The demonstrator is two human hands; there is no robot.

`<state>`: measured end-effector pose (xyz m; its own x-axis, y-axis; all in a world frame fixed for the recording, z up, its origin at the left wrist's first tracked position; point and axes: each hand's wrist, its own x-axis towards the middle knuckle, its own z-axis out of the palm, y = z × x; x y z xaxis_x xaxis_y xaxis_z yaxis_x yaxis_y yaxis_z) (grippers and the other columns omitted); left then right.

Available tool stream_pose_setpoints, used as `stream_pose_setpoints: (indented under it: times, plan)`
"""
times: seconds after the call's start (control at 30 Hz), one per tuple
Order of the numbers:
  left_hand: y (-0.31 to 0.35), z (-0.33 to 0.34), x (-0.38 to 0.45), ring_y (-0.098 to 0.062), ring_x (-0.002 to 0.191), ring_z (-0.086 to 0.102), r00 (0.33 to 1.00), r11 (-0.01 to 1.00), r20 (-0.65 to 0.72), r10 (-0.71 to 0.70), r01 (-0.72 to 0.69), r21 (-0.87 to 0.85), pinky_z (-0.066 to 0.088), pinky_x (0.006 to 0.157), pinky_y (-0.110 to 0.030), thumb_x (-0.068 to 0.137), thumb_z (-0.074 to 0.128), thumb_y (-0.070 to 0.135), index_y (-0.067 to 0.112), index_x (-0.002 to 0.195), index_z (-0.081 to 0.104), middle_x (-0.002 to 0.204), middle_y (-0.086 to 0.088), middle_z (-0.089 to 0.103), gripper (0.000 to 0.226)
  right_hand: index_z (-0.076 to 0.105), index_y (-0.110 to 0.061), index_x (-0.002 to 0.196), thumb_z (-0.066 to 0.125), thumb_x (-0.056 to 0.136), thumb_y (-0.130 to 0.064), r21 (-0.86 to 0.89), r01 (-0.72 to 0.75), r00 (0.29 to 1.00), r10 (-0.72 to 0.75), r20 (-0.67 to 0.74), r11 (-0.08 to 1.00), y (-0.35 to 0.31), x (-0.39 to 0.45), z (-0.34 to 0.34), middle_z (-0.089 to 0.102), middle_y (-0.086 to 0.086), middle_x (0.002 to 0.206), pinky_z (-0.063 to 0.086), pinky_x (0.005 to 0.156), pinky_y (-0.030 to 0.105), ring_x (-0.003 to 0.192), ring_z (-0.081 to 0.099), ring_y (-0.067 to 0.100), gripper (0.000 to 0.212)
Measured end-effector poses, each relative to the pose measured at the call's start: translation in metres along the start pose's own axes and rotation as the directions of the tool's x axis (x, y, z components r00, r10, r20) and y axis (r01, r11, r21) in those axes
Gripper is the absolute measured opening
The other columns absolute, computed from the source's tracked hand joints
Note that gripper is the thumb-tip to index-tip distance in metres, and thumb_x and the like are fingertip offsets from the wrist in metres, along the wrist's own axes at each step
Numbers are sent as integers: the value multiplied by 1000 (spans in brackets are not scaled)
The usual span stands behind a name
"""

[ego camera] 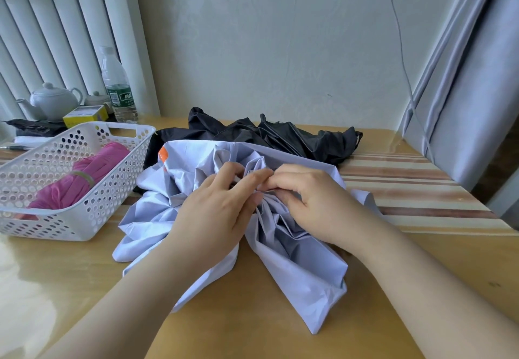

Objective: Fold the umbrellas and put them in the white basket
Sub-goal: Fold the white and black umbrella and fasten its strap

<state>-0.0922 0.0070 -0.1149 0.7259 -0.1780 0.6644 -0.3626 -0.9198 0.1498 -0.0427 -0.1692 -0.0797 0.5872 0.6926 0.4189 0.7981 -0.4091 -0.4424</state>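
Umbrella, lavender (295, 268): crumpled, pleats splayed, right of white basket (84, 212); our left hand (216, 215) and right hand (311, 204) pinched its gathered folds with curled fingers.

The perforated white plastic basket (84, 190) stands left, half filled by a rolled pink umbrella (84, 179), its right half free. A crumpled black umbrella (280, 136) blocks the far side; bare wooden tabletop (252, 330) lies near.
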Motion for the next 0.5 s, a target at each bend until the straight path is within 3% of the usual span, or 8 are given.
stream_pose_setpoints:
  times: [0.07,0.13,0.23,0.3,0.4,0.5]
  plan:
    - [-2,0,-1,-25,71,58,1000,1000,-2,2,-2,1,35,52,-25,98,33,34,23,114,55,100,-3,54,29,69,-21,117,48,95,2,35,-54,995,51,88,998,-1,-4,-4,67,-8,115,39,93,9,109,53,0,39]
    - [-3,0,-2,-26,71,58,1000,1000,9,20,-20,6,37,50,-26,98,35,34,21,106,58,101,-4,54,27,71,-29,111,52,96,-5,116,-146,987,137,84,982,-3,-7,-11,68,-15,110,43,88,8,105,57,-4,34]
    - [-2,2,-5,-28,71,58,999,998,25,47,-48,32,41,50,-28,97,38,32,21,104,60,106,-6,55,26,72,-23,101,59,93,-10,52,-80,971,90,-220,995,-3,2,-16,67,-14,94,43,79,8,88,57,-7,20]
    - [0,4,-6,-28,71,58,998,997,28,57,-58,49,42,51,-28,97,38,31,19,103,64,108,-8,56,29,69,-18,109,61,92,-10,-44,-43,951,28,-307,998,-5,18,-17,60,-11,94,38,78,4,84,53,-8,20]
    - [0,3,-7,-27,67,56,996,994,13,85,-86,72,45,49,-30,97,38,31,18,105,64,106,-9,58,30,64,-20,120,63,91,-23,-108,-128,980,109,-167,986,-11,46,-14,52,-13,104,32,76,0,85,44,-4,29]
    - [0,2,-8,-27,65,55,996,990,15,85,-86,112,42,48,-29,97,37,33,21,110,61,100,-8,59,30,66,-23,107,63,88,-29,-197,-159,987,163,1,967,-21,63,-8,59,-11,103,40,76,13,95,51,6,20]
